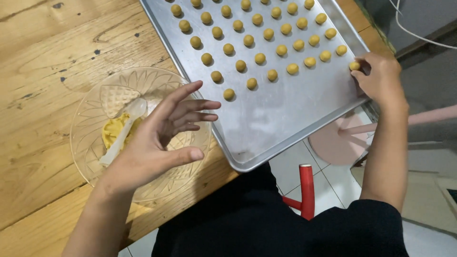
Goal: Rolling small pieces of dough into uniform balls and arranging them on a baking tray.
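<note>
A metal baking tray (281,114) lies on the wooden table, its near corner hanging over the edge. Several small yellow dough balls (260,58) sit on it in rows. My right hand (381,76) is at the tray's right rim, its fingertips on one dough ball (354,66) at the end of a row. My left hand (159,138) hovers with fingers spread and empty over a clear glass bowl (90,119). Inside the bowl are yellow dough (112,131) and a white plastic spoon (124,127).
The wooden table (47,62) fills the left side. Below its edge are white floor tiles, a red stool leg (306,188) and a pink stool (338,143). A white cable (419,34) runs at the upper right.
</note>
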